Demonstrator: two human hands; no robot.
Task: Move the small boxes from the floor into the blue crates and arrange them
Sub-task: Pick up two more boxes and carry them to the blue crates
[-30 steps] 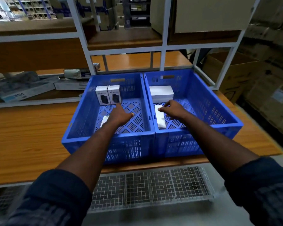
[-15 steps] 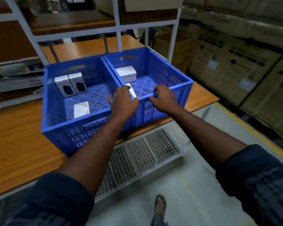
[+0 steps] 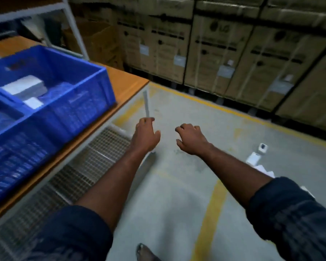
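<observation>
Two blue crates stand side by side on the wooden table at the left: the right crate (image 3: 79, 112) and the left crate (image 3: 11, 155). The right crate holds a large white box (image 3: 24, 87) and a flat white box (image 3: 33, 102). Small white boxes (image 3: 256, 157) lie on the grey floor at the right, one of them (image 3: 263, 147) upright. My left hand (image 3: 146, 136) and my right hand (image 3: 190, 140) hang over the floor between table and boxes. Both have loosely curled fingers and hold nothing.
Large cardboard cartons (image 3: 215, 53) line the back wall. A wire mesh shelf (image 3: 73, 176) sits under the table (image 3: 128, 85). A thin white upright strip (image 3: 146, 104) shows below the table corner. Yellow lines (image 3: 209, 223) cross the floor. My foot (image 3: 145, 251) is at the bottom.
Both hands have left the crates and swung right and down over the floor. The view has turned right, bringing the boxes on the floor into sight.
</observation>
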